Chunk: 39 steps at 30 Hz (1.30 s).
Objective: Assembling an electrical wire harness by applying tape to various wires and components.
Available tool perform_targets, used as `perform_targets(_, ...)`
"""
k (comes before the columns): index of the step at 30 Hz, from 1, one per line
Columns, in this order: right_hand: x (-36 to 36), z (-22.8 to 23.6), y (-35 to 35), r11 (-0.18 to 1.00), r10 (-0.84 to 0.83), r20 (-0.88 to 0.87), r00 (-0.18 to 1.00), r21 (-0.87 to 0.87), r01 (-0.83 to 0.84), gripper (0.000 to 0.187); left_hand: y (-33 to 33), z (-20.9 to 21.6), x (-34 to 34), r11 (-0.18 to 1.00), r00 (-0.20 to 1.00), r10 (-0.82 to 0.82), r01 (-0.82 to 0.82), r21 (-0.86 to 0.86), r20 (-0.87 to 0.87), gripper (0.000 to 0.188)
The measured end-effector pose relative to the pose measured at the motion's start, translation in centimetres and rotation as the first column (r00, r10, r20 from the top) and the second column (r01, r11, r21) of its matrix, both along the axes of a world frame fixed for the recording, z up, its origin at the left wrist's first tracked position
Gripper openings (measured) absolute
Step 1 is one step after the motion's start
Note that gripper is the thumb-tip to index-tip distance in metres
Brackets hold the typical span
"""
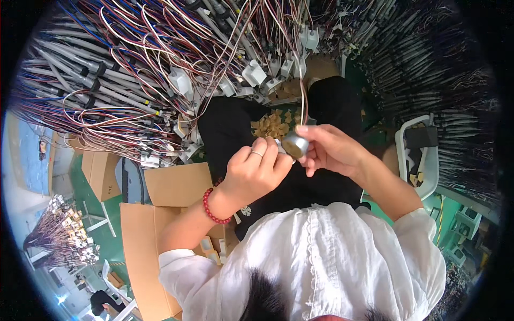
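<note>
In front of my lap, a round silver-grey metal piece (296, 145) with a brownish-yellow face is pinched between the thumb and fingers of my right hand (334, 147). Wires (304, 104), white and dark reddish, run upward from beside it toward the hanging bundles. My left hand (254, 170) is closed right at the left edge of the piece, its fingers bent inward. Whatever lies in those left fingers is mostly hidden, with only a bit of white showing. A red bead bracelet circles the left wrist, and a ring is on one finger.
Grey cables and coloured wires (144, 69) with white connectors (253, 73) crowd the front. Yellowish paper scraps (272, 125) lie between my knees. An open cardboard box (140, 251) stands at my left, a white plastic bin (429, 176) at my right. Dark cables (428, 80) hang far right.
</note>
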State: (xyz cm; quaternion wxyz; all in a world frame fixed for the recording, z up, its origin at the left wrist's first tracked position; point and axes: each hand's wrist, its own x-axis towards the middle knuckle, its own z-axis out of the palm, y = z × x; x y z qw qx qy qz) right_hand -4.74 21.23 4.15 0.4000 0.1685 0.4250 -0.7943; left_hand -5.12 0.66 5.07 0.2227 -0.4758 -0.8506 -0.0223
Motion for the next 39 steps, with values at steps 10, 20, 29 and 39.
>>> perform_targets(10, 2.1, -2.7, 1.7, 0.99, 0.082, -0.515, 0.853, 0.141, -0.01, 0.03, -1.6, -1.5, 0.0, 0.769, 0.849, -0.162, -0.211, 0.603, 0.503, 0.027)
perform_targets(20, -0.6, 1.5, 1.2, 0.891, 0.383, -0.858, 0.343, 0.44, 0.107, 0.056, -1.5, -2.0, 2.1, 0.603, 0.36, -0.446, -0.555, 0.573, 0.819, 0.025)
perform_targets(29, -0.1, 2.2, 2.3, 0.939, 0.332, -0.673, 0.661, 0.173, -0.296, 0.038, -2.0, -3.0, 1.8, 0.511, 0.069, -0.597, -0.736, 0.445, 0.799, 0.023)
perform_targets(39, 3.2, 3.5, -1.1, 0.9, -0.197, 0.08, 0.977, -0.382, 0.212, 0.054, -0.8, 0.1, 2.4, 0.97, 0.99, 0.012, -0.045, 0.239, 0.138, 0.016)
